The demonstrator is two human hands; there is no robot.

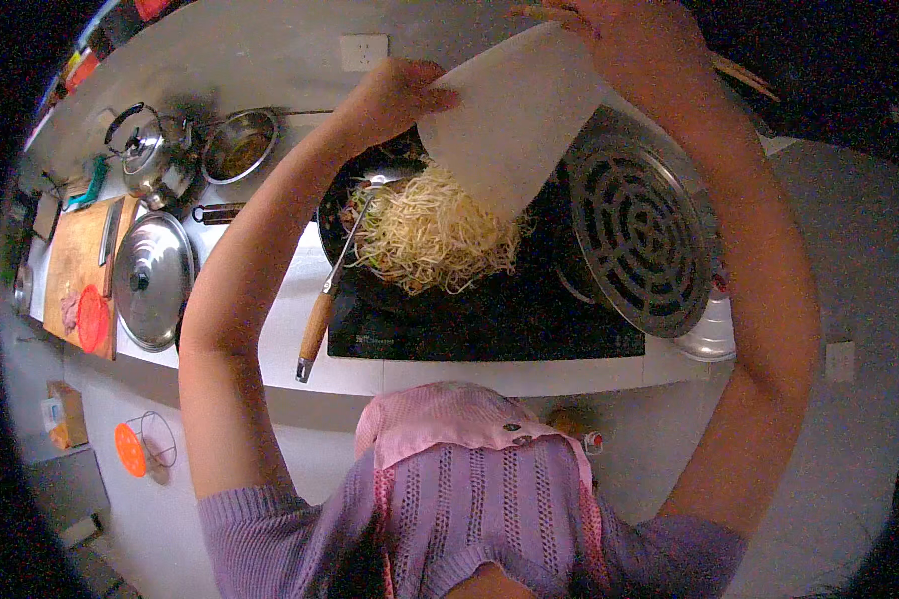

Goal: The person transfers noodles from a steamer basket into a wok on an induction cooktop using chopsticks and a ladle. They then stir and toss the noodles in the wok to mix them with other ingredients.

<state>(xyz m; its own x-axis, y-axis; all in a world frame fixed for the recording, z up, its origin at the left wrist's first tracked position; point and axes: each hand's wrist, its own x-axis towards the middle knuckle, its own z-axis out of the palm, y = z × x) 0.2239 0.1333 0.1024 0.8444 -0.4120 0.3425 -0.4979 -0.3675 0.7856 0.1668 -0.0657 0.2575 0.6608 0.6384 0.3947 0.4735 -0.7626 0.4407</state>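
Note:
A pale, limp sheet (513,120), likely a steamer cloth, hangs slanted between my hands. Its left edge is pinched in my left hand (401,101); my right hand (637,45) grips its upper end near the top of the picture. The sheet's lower end touches a heap of thin noodles (442,232), which fills a dark wok (332,213) and hides most of it. Bits of meat and greens show at the heap's left side. A spatula with a wooden handle (315,329) leans out over the wok's near left rim.
A slotted metal steamer tray (650,232) stands tilted on the black cooktop (487,329). To the left are a pot lid (150,277), a kettle (146,153), a metal bowl (240,146), and a cutting board (75,254) bearing a cleaver (110,232) and a red plastic basket (93,318).

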